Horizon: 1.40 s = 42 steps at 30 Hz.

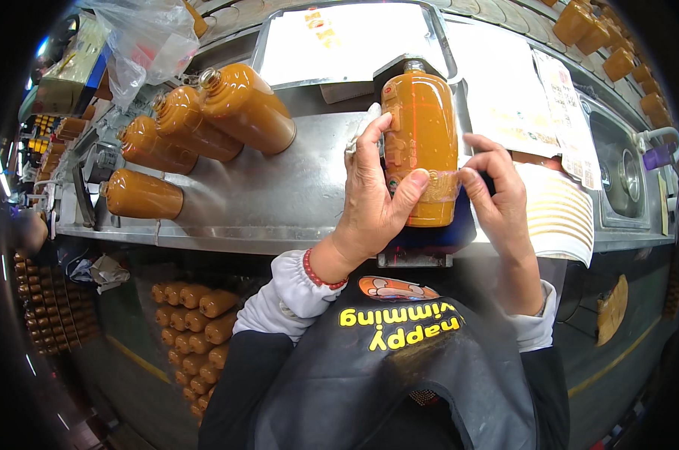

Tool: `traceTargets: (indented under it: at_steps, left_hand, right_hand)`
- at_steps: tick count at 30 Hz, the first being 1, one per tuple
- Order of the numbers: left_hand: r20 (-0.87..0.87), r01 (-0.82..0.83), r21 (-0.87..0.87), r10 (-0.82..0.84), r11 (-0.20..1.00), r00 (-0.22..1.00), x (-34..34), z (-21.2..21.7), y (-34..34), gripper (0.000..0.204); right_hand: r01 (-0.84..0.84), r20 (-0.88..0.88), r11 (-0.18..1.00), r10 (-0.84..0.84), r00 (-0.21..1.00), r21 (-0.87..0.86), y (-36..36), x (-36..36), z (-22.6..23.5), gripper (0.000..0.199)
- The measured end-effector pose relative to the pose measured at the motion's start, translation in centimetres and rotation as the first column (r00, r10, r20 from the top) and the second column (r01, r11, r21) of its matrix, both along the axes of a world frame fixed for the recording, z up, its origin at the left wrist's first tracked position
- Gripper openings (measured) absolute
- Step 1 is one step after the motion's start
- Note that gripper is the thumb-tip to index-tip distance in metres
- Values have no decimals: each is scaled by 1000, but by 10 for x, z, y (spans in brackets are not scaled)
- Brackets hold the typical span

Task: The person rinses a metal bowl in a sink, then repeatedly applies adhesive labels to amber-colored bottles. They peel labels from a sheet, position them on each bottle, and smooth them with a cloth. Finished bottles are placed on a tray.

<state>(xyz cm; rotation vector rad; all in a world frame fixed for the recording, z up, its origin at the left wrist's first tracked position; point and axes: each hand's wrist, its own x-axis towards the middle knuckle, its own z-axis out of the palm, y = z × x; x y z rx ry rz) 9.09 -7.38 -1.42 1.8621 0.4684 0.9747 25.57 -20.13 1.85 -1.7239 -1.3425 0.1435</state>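
Observation:
A glossy caramel-brown bottle (pixel 422 127) lies with its clear neck pointing away from me, over a dark stand (pixel 399 67). Thin red lines cross its surface, and small printed marks run down its left side. My left hand (pixel 377 187) grips the bottle's left side, thumb on top near the base. A pale, see-through band (pixel 438 186) lies across the lower part of the bottle. At the right end of that band is my right hand (pixel 497 187), thumb and fingertips drawn together beside the bottle's edge; what they pinch is too small to make out.
Several more brown bottles (pixel 249 109) stand at left on the metal bench (pixel 302 195). A white-lined tray (pixel 347 45) is at the back. Printed sheets (pixel 497 90) and a stack of striped sheets (pixel 557 210) lie right, before a sink (pixel 617 172). Bottles (pixel 197 322) fill the floor below.

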Motion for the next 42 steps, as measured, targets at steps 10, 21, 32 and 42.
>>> traceTargets:
  at_steps: [10,21,32,42]
  left_hand:
    - [-289,54,626,167,778,942,-29,10,-20,99]
    - [-155,-19,587,135,809,979,-28,-12,-16,86]
    - [-323,196,870,221,453,921,-19,32,-26,57]
    - [-221,44,589,109,807,969,-33,-2,-17,89]
  right_hand:
    - [36,-160,994,-19,987,103,18,-40,23,23]
    - [128,-481,982,-44,875,142,-3,-25,-18,17]
    - [147,-542,982,-58,838,122,-5,-15,-34,21]
    - [205,-351,978,-184,918,25,2,3,-19,21]
